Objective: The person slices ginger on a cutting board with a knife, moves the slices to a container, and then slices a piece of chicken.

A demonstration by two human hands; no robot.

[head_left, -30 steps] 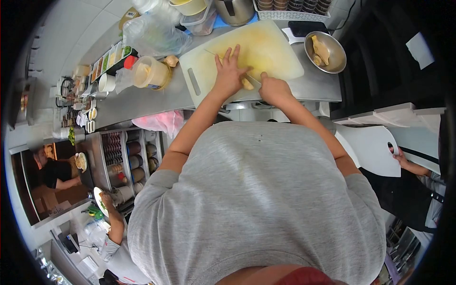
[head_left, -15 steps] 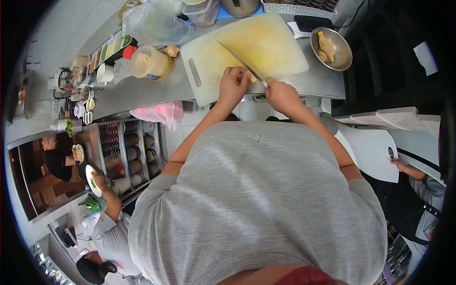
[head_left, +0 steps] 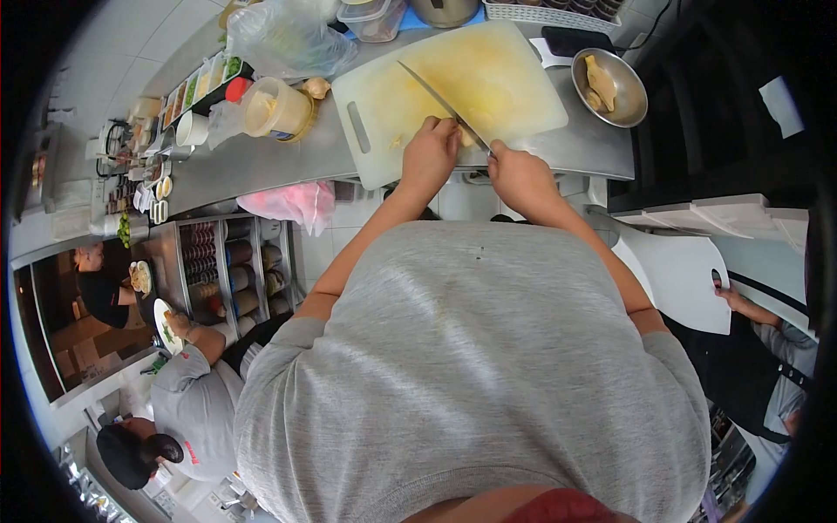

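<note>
Beside cutting board [head_left: 501, 74], metal bowl [head_left: 628, 105]

Board [head_left: 488, 78] on counter [head_left: 261, 170]. Bowl [head_left: 610, 87] just right of board, tub [head_left: 275, 109] to its left, bag [head_left: 288, 39] behind tub. Across board slants knife [head_left: 436, 96], from right hand [head_left: 520, 174] at near edge; left hand [head_left: 429, 157] just left of it. Under counter, shelves [head_left: 231, 275].

commercial kitchen: steel counter [head_left: 261, 170], stacked bowls [head_left: 209, 270].
</note>
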